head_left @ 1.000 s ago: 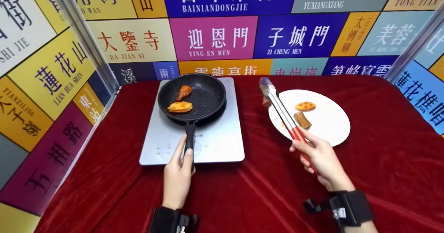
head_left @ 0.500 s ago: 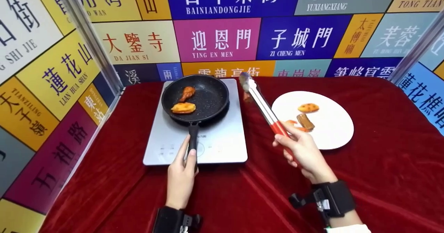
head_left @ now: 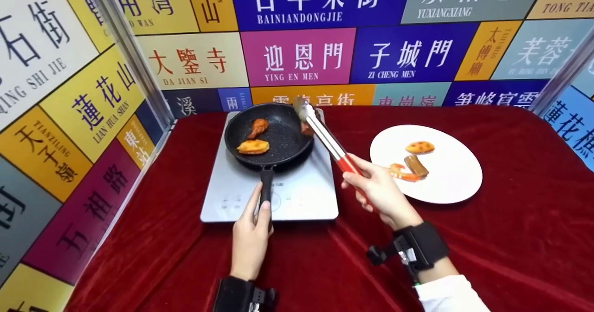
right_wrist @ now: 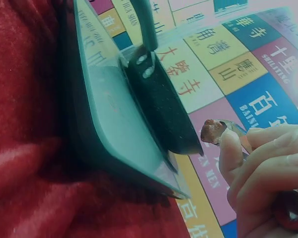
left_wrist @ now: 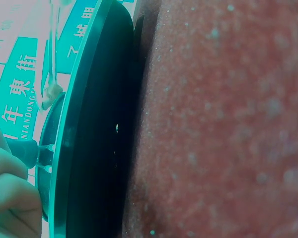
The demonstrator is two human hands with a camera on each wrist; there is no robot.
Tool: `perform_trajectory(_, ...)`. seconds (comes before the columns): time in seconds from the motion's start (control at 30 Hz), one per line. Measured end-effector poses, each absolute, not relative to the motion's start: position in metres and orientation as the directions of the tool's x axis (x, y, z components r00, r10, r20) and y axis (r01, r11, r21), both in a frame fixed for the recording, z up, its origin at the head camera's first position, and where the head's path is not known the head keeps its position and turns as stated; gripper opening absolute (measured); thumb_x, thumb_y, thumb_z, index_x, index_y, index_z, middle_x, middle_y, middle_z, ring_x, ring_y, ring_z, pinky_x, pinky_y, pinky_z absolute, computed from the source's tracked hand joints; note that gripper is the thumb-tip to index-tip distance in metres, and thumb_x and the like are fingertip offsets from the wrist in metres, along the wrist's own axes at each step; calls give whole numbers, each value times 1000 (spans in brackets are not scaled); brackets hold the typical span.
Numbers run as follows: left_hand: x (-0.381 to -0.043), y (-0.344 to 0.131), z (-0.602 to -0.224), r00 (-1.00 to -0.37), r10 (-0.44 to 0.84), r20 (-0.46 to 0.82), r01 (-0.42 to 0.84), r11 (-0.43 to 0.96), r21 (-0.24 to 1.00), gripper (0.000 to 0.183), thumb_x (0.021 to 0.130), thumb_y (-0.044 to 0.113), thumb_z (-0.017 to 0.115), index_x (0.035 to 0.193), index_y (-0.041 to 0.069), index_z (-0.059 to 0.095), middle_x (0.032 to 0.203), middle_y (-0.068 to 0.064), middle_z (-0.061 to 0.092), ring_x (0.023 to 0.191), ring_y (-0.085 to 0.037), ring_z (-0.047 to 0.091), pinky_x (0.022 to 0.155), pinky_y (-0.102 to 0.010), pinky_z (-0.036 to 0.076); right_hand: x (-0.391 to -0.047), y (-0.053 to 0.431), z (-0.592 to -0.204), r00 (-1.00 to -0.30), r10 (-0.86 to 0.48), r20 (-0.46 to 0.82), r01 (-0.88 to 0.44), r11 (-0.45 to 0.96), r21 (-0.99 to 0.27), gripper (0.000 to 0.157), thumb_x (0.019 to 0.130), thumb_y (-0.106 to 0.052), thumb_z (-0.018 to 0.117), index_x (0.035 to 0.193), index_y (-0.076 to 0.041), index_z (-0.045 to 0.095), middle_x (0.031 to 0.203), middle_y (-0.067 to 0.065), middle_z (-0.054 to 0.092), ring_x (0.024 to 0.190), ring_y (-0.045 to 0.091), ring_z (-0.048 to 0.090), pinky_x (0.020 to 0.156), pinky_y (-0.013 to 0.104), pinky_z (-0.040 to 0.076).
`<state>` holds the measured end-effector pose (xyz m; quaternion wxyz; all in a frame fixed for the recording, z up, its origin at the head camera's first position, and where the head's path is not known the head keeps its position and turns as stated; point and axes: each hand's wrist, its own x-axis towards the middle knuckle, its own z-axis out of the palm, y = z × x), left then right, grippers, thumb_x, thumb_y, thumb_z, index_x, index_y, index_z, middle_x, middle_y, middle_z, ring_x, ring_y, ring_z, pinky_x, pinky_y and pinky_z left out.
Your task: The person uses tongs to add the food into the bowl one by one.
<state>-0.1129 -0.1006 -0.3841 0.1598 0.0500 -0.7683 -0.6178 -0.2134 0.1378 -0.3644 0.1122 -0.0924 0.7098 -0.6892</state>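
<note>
Gripping the pan [head_left: 284, 147] by its handle [head_left: 266, 181] with the left hand [head_left: 250, 237], wrapping the fingers narrowly round it. Holding the tongs [head_left: 327, 139] in the right hand [head_left: 378, 189], curling those fingers round the red grips [head_left: 347, 164]. Carrying a reddish piece [right_wrist: 212, 131] at the tongs' tips, well ahead of the right fingers and, in the head view, against the pan's right side. Having a drumstick [head_left: 258, 127] and a yellow piece [head_left: 253, 147] well beyond the left fingers, lying near each other in the pan's left half. Having a hob [head_left: 304, 196] below the pan, on a red-clothed counter [head_left: 158, 237]. Poising the right hand near a plate [head_left: 450, 182] bearing a shrimp [head_left: 404, 176], a brown piece [head_left: 416, 165] and a yellow oval [head_left: 420, 147].
</note>
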Motion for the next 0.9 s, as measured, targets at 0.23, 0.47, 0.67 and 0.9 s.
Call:
perform_trajectory(0.23, -113, -100, -385, -941, -280, 190, 123, 240, 963, 41, 94, 23, 46, 135, 22, 41, 59, 0, 41, 49, -13, 45, 48, -25, 43, -226, 121, -367, -949, -314, -32, 7, 80, -997, 47, 88, -16, 58, 132, -25, 44, 84, 24, 58, 37, 11, 34, 30, 21, 25)
perform_trajectory(0.47, -114, -102, -385, -943, -276, 188, 122, 242, 963, 42, 94, 24, 47, 136, 23, 40, 52, 3, 36, 46, -11, 42, 47, -24, 41, -234, 111, -368, -946, -322, -35, -5, 125, -992, 52, 86, -17, 60, 134, -26, 41, 86, 30, 56, 37, 11, 35, 30, 23, 24)
perform_trajectory(0.67, -114, -101, -385, -945, -272, 183, 119, 237, 964, 43, 94, 25, 47, 136, 23, 40, 54, 3, 37, 48, -13, 44, 48, -25, 42, -241, 106, -368, -945, -326, -38, -21, 176, -984, 53, 86, -16, 60, 134, -26, 41, 84, 29, 56, 36, 13, 35, 29, 22, 25)
perform_trajectory(0.9, -115, -102, -386, -941, -273, 201, 132, 251, 959, 43, 94, 25, 47, 136, 22, 40, 54, 3, 36, 48, -12, 44, 49, -25, 43, -250, 101, -363, -945, -325, -18, -81, 287, -954, 54, 85, -16, 59, 135, -24, 40, 80, 25, 60, 36, 16, 36, 29, 24, 27)
